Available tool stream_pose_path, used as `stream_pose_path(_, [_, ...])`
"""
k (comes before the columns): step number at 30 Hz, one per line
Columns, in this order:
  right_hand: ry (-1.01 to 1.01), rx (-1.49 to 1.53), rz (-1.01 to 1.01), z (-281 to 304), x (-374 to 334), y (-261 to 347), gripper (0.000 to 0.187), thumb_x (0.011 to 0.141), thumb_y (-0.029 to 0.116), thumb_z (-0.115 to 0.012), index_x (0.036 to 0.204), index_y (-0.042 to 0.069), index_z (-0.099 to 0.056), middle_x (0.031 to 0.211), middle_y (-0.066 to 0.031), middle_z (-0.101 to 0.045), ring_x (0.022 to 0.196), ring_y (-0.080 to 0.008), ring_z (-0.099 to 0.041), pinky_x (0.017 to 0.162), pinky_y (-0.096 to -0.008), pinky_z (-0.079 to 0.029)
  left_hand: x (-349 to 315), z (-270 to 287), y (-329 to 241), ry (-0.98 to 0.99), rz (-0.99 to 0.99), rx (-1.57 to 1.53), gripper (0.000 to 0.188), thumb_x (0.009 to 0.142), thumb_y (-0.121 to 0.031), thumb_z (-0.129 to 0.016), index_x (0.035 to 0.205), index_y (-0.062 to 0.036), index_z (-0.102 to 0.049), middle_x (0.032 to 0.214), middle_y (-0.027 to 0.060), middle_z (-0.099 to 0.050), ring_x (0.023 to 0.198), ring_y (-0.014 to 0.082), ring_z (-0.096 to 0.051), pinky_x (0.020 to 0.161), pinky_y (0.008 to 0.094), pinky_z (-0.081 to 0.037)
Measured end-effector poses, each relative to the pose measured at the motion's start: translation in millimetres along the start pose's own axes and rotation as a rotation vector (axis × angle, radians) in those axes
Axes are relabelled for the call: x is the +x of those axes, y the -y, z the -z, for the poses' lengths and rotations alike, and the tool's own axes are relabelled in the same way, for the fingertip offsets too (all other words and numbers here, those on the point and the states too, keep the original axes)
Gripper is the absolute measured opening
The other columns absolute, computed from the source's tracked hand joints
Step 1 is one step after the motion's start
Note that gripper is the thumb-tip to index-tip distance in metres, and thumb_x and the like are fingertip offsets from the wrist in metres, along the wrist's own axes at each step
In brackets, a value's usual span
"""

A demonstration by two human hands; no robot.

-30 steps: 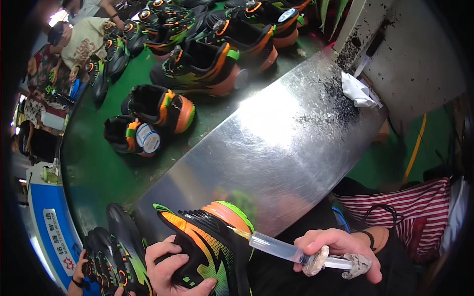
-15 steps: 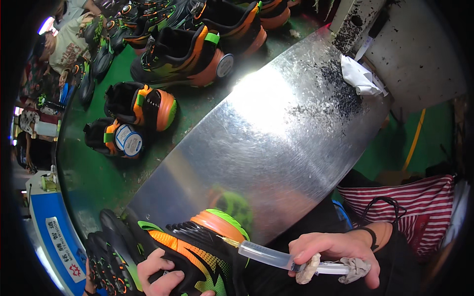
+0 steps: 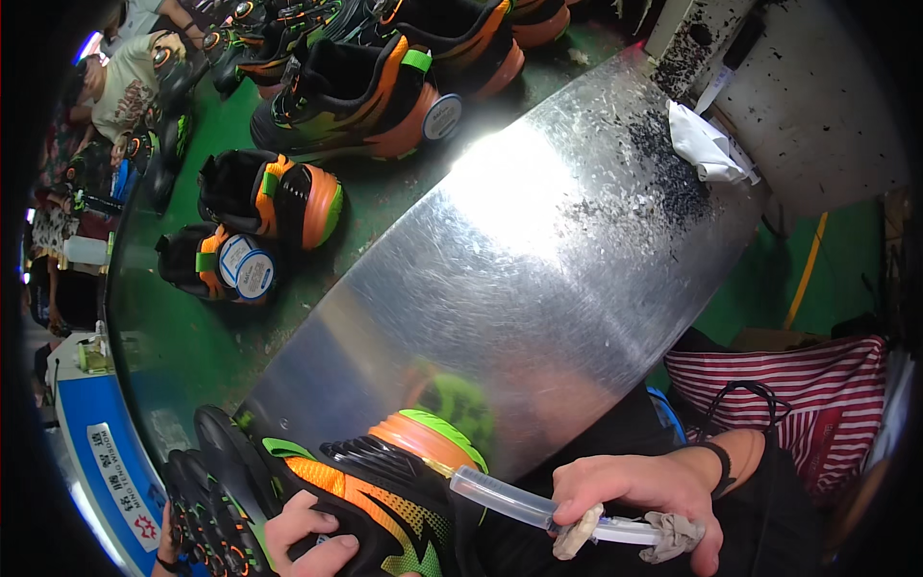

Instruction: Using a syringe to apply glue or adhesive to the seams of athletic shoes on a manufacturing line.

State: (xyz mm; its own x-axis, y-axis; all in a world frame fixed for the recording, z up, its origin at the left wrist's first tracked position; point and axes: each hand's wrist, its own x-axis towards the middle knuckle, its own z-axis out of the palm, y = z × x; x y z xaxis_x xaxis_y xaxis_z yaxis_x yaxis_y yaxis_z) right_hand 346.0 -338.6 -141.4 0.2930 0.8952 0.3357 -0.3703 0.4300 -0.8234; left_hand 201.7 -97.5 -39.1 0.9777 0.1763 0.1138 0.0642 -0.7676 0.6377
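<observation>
At the lower edge, my left hand (image 3: 312, 543) grips a black, orange and green sneaker (image 3: 399, 510) lying on its side, its orange and green sole turned away from me. In my right hand (image 3: 644, 490) is a clear syringe (image 3: 505, 497) with a thin tip. My fingers close round its plunger end, where pale wrapping covers parts of it. The tip lies against the sneaker near the join of upper and sole; exact contact is too small to make out.
A shiny metal plate (image 3: 413, 298) spans the bench, with dark crumbs at its far right. More sneakers (image 3: 336, 111) stand along the green table (image 3: 168, 356). A knife (image 3: 726, 72) and white cloth (image 3: 702, 144) are at the upper right. A striped bag (image 3: 779, 394) sits right. Another person (image 3: 125, 87) works far left.
My right hand has moved a little left with the syringe, bringing its tip closer in against the sneaker. At the far left, the other person's hands and a shoe there have shifted.
</observation>
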Motion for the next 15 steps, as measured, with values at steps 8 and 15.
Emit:
stream_pose_path(8, [-0.093,-0.117,0.080,-10.9,5.6,4.7,0.104,0.054,0.071,-0.070,0.122,-0.003,-0.045,0.102,-0.0096,-0.062,0.070,-0.0167,-0.041,0.065,-0.0291,-0.034,-0.8,1.7,1.2,-0.020,-0.011,0.003,0.053,0.062,-0.027,-0.081,0.101,-0.0031,-0.055,0.102,0.0170,-0.052,0.099,0.0361,-0.053,0.089,0.0465,-0.041])
stream_pose_path(15, [-0.062,-0.197,0.113,-14.8,8.0,10.7,0.104,0.055,0.071,-0.070,0.123,-0.004,-0.044,0.102,-0.0107,-0.063,0.070,-0.0193,-0.045,0.064,-0.0308,-0.036,-2.2,4.8,1.2,-0.018,-0.030,0.014,0.052,0.061,-0.026,-0.080,0.101,-0.0033,-0.055,0.102,0.0170,-0.053,0.098,0.0360,-0.053,0.088,0.0466,-0.041])
